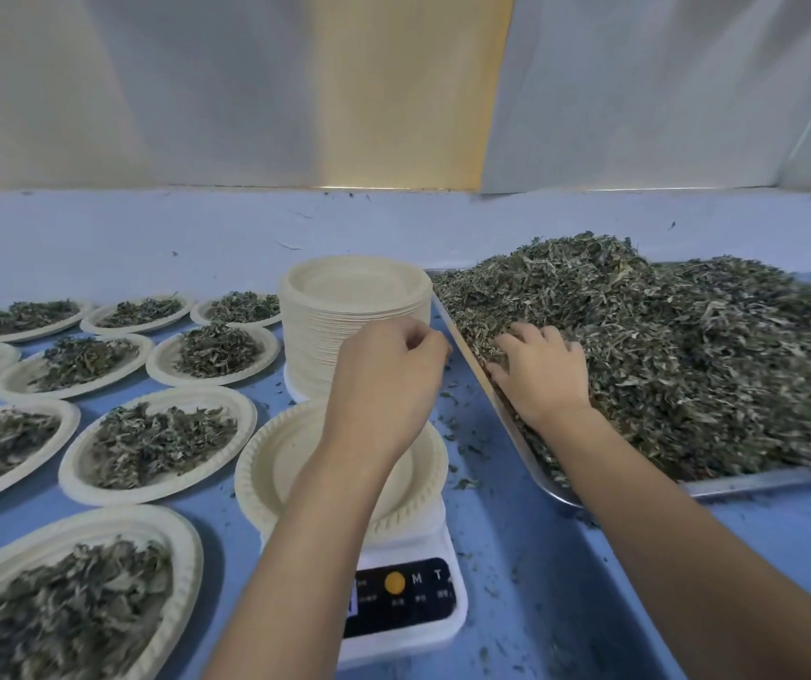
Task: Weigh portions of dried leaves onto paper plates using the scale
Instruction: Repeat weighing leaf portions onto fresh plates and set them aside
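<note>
An empty paper plate [266, 463] sits on the white digital scale [408, 620] at the centre front. My left hand [383, 380] hovers above that plate, beside the tall stack of empty plates [354, 296]. Its fingers are curled and nothing shows in them. My left forearm hides part of the scale's display. To the right, a metal tray [761, 478] carries a big heap of dried leaves [688, 346]. My right hand [540, 375] lies at the heap's left edge, with bent fingers dug into the leaves and gripping some.
Several filled paper plates [158, 439] cover the blue table [516, 557] on the left, reaching the front edge. Loose leaf crumbs lie around the scale and the tray. A pale wall runs behind the table.
</note>
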`<state>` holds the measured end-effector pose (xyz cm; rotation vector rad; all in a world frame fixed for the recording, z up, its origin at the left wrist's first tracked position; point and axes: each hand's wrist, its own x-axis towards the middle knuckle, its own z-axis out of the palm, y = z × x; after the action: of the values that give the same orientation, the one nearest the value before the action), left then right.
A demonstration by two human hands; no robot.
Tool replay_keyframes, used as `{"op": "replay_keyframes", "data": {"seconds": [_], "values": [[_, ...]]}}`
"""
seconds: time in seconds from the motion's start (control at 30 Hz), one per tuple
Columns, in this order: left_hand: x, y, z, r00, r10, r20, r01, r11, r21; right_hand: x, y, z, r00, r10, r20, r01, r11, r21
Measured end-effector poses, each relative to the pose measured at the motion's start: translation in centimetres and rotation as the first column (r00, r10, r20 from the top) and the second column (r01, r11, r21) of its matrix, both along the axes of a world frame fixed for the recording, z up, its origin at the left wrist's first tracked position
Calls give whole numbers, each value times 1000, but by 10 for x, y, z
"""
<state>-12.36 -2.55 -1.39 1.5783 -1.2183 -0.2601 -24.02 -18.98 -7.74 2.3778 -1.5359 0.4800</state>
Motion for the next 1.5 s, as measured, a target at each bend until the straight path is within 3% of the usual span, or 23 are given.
{"op": "replay_keyframes", "data": {"seconds": [0.07,0.17,0.43,0.57,0.67,0.83,1.0,1.1,1.4,1.5], "values": [[-1,-1,-2,1000,-2,13,1,1000,9,2,4,-2,994,-82,-72,89,991,101],[-3,-2,-5,999,-12,36,11,1000,29,3,8,-1,996,-82,-45,91,958,271],[-13,-9,-11,999,-33,5,32,996,88,2,12,2,999,-48,-16,51,971,235],[-23,-18,-10,991,-18,-130,29,996,88,-2,8,1,991,-66,115,40,975,219],[-30,-37,-12,932,-63,-356,110,988,113,-9,2,3,943,-80,322,4,973,229],[-43,-79,-21,637,-6,-771,179,974,141,-18,-3,10,695,-148,704,-55,965,257],[-63,-110,-35,411,7,-911,247,962,119,-28,-5,15,286,-238,928,-166,942,293],[-72,-115,-37,314,6,-949,224,971,80,-27,-2,17,81,-261,962,-260,926,274],[-72,-107,-29,113,-92,-989,108,991,-80,-23,19,34,-265,-352,898,-483,854,192],[-66,-101,-23,104,-144,-984,102,986,-134,-21,27,48,-343,-372,863,-554,822,134]]}}
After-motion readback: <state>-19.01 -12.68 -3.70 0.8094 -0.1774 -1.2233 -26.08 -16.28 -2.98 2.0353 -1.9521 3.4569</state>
